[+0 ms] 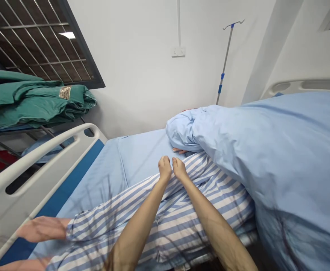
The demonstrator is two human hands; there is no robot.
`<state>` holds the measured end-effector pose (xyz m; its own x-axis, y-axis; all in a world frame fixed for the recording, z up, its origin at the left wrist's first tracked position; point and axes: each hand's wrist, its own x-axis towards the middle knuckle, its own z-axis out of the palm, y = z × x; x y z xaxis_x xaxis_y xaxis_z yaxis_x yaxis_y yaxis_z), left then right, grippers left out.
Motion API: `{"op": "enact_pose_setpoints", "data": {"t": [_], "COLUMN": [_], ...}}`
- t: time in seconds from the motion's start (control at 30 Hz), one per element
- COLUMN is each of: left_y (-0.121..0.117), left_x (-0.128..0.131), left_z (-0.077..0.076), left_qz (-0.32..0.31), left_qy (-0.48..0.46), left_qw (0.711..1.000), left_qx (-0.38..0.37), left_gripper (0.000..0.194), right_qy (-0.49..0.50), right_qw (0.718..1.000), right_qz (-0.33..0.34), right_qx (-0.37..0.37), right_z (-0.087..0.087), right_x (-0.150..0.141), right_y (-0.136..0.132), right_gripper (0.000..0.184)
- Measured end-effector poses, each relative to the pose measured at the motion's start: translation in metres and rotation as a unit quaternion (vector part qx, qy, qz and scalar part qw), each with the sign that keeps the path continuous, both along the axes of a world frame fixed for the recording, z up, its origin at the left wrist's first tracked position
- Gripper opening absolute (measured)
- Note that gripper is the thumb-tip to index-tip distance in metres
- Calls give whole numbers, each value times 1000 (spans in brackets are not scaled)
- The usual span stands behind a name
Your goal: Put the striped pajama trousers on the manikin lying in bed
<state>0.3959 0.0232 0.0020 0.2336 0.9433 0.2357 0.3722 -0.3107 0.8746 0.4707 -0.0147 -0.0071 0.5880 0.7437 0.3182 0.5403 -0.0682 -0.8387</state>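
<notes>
Both my left hand [165, 168] and my right hand [179, 168] are closed, side by side with a small gap between them. They are over the far leg of a pair of blue-and-white striped trousers [182, 218]. Whether cloth is pinched inside the fingers is hidden. The trousers are on a figure lying on the bed; a bare foot [42, 228] shows at the lower left. A light blue quilt [266, 143] is folded back over the upper body. Fingers of the figure's hand [179, 150] peek out under the quilt's edge, just beyond my hands.
Light blue sheet [138, 150] covers the mattress. A white and blue bed end board [60, 165] stands at the left, with folded green cloth [35, 99] on a rack behind it. An IV pole [225, 60] rises by the wall, and a headboard [308, 84] is at the right.
</notes>
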Motion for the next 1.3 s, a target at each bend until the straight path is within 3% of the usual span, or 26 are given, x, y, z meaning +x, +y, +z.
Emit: {"op": "enact_pose_setpoints", "data": {"t": [0.2,0.4,0.5,0.6,0.73,0.83,1.0,1.07,1.17,1.23,1.3], "left_y": [4,0,-7,-10,-10,-9,-10,-9,-2,4,9], "left_x": [18,31,34,34,34,34,36,35,23,-1,-42], "left_z": [-11,-3,-7,-13,-15,-16,-19,-16,-7,1,9], "left_qz": [91,38,53,64,61,63,53,25,-92,-161,-185], "left_qy": [31,52,123,168,196,200,177,159,86,18,-15], "left_qw": [995,998,991,983,978,977,982,987,991,982,973], "left_qx": [-22,12,28,31,35,36,39,21,-48,-101,-135], "left_gripper": [30,30,29,30,30,29,28,27,33,36,37], "right_qy": [-46,-63,-113,-160,-196,-235,-244,-248,-245,-242,-243], "right_qw": [998,997,991,984,979,967,962,961,961,963,963], "right_qz": [-52,-32,-1,15,-49,-95,-113,-109,-106,-99,-91], "right_qx": [6,-19,-68,-80,-37,-40,-57,-59,-68,-72,-70], "right_z": [-1,-12,-2,19,33,14,-25,-27,-23,-21,-22], "right_x": [30,38,42,58,85,95,99,101,104,106,108], "right_y": [-12,-20,-19,-15,-10,-9,-6,-5,-6,-8,-9], "right_gripper": [36,37,34,32,38,38,38,39,39,38,37]}}
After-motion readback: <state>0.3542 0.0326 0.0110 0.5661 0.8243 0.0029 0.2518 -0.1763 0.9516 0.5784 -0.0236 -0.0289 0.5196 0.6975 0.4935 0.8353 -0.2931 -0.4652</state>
